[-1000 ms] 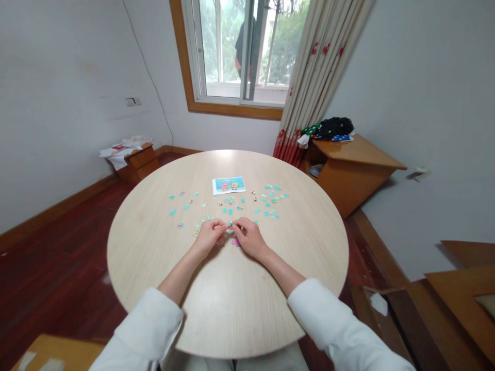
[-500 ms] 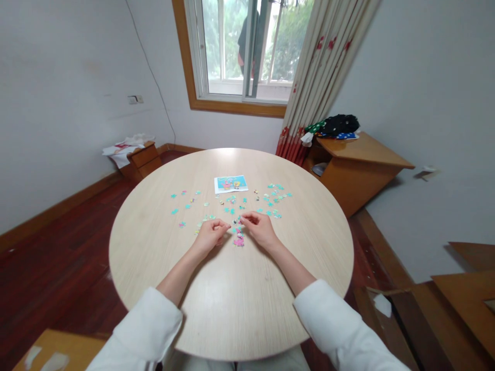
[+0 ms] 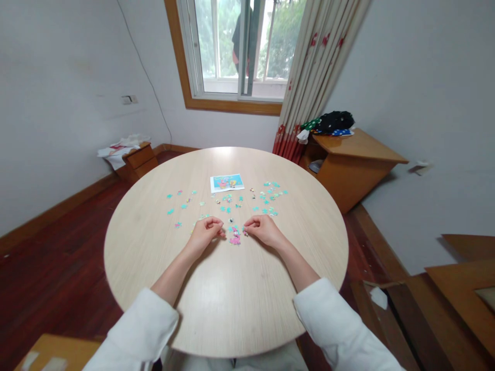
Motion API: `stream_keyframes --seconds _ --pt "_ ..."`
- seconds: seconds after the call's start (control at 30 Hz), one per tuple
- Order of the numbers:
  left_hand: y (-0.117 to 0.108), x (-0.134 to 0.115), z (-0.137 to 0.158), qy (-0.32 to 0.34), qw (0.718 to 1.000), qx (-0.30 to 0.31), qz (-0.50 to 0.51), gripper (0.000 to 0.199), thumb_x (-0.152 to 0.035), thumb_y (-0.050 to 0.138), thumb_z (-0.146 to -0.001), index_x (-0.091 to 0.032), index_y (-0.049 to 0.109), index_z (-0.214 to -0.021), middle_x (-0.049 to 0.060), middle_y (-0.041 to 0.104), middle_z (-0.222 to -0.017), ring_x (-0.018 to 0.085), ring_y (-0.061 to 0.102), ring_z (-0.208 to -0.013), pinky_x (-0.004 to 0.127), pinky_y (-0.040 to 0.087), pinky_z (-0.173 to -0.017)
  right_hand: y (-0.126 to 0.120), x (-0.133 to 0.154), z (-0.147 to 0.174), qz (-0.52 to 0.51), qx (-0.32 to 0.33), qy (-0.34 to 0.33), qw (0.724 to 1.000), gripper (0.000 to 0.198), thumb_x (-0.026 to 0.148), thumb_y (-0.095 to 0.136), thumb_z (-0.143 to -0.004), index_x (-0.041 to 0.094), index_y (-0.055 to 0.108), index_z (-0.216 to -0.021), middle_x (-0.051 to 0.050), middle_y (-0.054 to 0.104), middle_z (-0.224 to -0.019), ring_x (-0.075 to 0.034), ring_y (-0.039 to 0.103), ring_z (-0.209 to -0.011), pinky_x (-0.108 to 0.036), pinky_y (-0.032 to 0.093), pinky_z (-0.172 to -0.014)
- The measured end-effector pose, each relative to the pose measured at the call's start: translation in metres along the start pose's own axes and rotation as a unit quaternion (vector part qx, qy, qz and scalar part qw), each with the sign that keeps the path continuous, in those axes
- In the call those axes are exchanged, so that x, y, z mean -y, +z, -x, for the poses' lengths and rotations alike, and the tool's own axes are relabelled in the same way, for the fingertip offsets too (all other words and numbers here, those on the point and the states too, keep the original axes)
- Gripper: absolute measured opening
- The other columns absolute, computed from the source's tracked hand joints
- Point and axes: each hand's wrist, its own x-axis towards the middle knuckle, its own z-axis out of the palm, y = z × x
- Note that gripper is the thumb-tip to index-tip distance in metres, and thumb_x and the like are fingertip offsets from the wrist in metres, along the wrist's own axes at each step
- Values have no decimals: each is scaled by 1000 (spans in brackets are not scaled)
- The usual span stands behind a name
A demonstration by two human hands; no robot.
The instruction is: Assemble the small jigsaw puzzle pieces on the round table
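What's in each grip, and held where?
The right grip pinches a jigsaw piece; its held edge is too small to make out. The left grip shows no piece.

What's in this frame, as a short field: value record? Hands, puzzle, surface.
surface: round wooden table
left_hand: left hand curled left of the cluster; grip contents unclear
right_hand: right hand, small puzzle piece at its fingertips, apparently pinched
between_hands: pink-and-teal puzzle cluster; joins too small to verify
reference: cartoon picture sheet, lying beyond the cluster
loose_pieces: mostly teal jigsaw pieces, scattered left, right and centre
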Motion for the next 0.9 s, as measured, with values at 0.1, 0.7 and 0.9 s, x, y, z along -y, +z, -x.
stream_keyframes --seconds 0.1,0.7,0.9 --pt "-2 2 -1 -6 999 0 32 29 -34 71 -57 -14 56 -70 0 60 -53 13 59 -53 29 51 -63 1 2 1 30 -1 9 1000 5 19 66 -64 14 64 -66 -4 67 -60 -13 61 -57 -22 44 -54" --pt "-1 10 11 261 856 172 -412 43 -3 41 -66 -24 72 -88 6 68 -106 20 58 -106 50 22 -108 11 4 5 140 -10 -8 990 10 24 66 -69 14 65 -67 -3 68 -66 -12 59 -60 -21 41 -55" --pt "-3 12 9 257 846 184 -430 44 -3 41 -67 -24 71 -92 6 68 -107 19 58 -107 49 23 -109 13 10 5 194 -28 0 981 8 24 65 -69 15 66 -67 -3 68 -66 -13 60 -61 -21 40 -55"
